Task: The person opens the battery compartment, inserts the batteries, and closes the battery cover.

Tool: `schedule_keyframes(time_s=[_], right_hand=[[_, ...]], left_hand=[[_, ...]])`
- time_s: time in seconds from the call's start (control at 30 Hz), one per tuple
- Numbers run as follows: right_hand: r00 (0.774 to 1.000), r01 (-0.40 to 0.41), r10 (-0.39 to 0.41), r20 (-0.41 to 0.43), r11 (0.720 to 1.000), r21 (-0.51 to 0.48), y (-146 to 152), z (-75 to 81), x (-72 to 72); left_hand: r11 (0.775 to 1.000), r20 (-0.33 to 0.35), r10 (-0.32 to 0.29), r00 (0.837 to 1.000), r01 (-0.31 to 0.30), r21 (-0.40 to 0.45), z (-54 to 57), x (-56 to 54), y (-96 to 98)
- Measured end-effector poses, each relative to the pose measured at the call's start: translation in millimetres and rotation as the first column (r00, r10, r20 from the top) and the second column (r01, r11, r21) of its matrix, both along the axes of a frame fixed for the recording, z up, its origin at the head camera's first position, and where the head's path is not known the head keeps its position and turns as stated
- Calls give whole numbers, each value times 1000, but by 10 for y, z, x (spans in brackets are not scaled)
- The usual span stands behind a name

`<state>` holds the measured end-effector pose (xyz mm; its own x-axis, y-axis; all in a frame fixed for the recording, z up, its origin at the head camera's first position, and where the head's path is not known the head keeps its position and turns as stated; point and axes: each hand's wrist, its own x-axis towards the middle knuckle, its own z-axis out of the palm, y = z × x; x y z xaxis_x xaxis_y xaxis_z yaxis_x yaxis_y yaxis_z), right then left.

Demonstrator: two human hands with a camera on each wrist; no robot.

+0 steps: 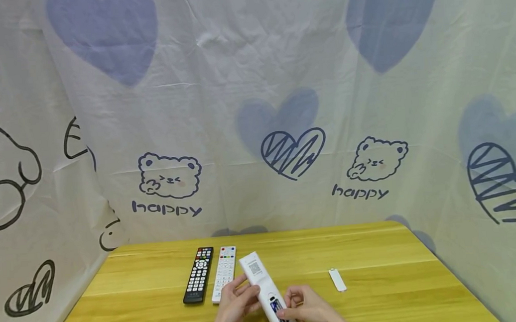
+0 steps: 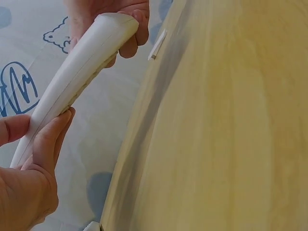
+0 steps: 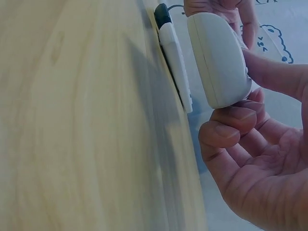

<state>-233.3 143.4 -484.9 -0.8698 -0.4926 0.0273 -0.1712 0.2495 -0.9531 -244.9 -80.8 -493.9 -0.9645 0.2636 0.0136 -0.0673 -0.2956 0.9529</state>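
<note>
A white remote control (image 1: 264, 283) is held back side up, tilted above the table, its battery compartment uncovered. Blue batteries (image 1: 275, 305) show inside the compartment. My left hand (image 1: 231, 306) grips the remote by its sides near the middle, thumb on the back. At the lower end, my right hand (image 1: 309, 307) has its thumb on the batteries and its other fingers curled by the side and underside. In the right wrist view the remote's rounded end (image 3: 216, 60) sits between that hand's thumb and fingers. A small white battery cover (image 1: 337, 280) lies to the right.
A black remote control (image 1: 198, 276) and a second white remote control (image 1: 225, 270) lie buttons up, side by side, left of my hands. The wooden table (image 1: 381, 252) is backed by a white curtain (image 1: 254, 106) printed with hearts and bears.
</note>
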Motion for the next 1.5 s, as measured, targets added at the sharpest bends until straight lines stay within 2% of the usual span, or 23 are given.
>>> schedule_keyframes(time_s=[0.33,0.57,0.7,0.83,0.9,0.97,1.03,1.13,1.2,1.23,1.3,1.33,1.4,1.5], right_hand=[[999,17,-16,31,1000,-10,-26,-5,11],[999,-10,10,52,1000,-15,11,-7,-11],[1000,3,-3,12,1000,-16,64,-13,-49],[997,61,-61,-54,998,-14,135,-15,-104],[990,106,-104,-93,994,10,177,-9,-135],[972,181,-170,-161,982,57,221,-2,-166],[933,291,-251,-258,948,130,265,10,-191],[833,482,-364,-417,847,225,340,5,-237],[776,566,-394,-494,779,269,400,-13,-272],[754,598,-406,-516,750,284,429,-19,-289],[734,627,-411,-541,715,308,490,-21,-314],[734,633,-407,-544,700,330,520,-10,-321],[738,642,-404,-540,668,377,569,19,-330],[770,630,-428,-474,631,453,621,77,-350]], left_hand=[[1000,17,5,1000,-5,-11,-10,13,-3],[1000,7,6,1000,-6,2,-21,17,-11],[1000,16,10,1000,-10,26,-19,17,-23],[999,24,10,1000,-11,38,-22,12,-30],[999,24,7,1000,-8,40,-22,13,-29],[999,26,6,1000,-7,44,-20,15,-26],[999,28,6,1000,-7,49,-14,17,-25],[999,35,7,999,-9,53,-6,16,-27],[998,38,8,999,-10,54,-2,15,-29],[998,39,8,999,-10,55,1,15,-29],[998,39,6,999,-8,55,8,16,-27],[998,40,5,999,-7,55,12,17,-24],[999,39,2,999,-4,53,17,19,-21],[999,40,1,999,-3,47,18,21,-21]])
